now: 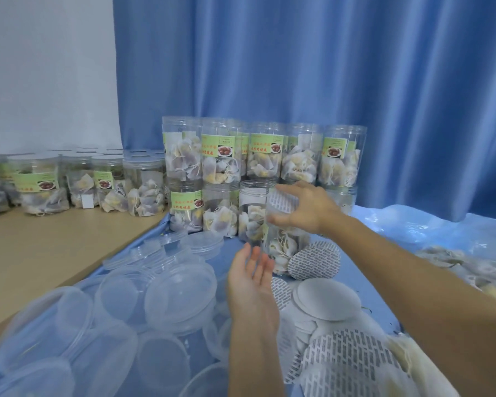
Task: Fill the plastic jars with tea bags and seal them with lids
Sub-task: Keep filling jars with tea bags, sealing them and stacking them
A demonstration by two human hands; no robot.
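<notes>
Clear plastic lids [181, 299] crowd the near foreground, heaped loose on the blue sheet [232, 253] that covers this side of the bench [49, 253]. Behind it all hangs a blue curtain [298, 61], with a white wall [46, 67] off to the left. Against the curtain stands a two-tier stack of filled jars [258, 156], green labels facing out, tea bags showing through the plastic. More filled jars [78, 181], lids on, line the bare wood to the left. Printed seal discs [352, 359] lie scattered near right, some face up, some white side up. Loose tea bags [455, 267] pile at the right edge.

Now the action: the right hand [307, 207] grips the top of an open jar [284, 242], fingers [287, 190] and thumb curled round its rim, and a printed seal [282, 200] sits at the mouth under that hand. The jar stands at the foot of the stack, holding tea bags in its lower part. The left hand [251, 279] is just below it, palm up, fingers straight and relaxed, holding nothing, close beside the jar's base; whether it touches, I cannot tell.
</notes>
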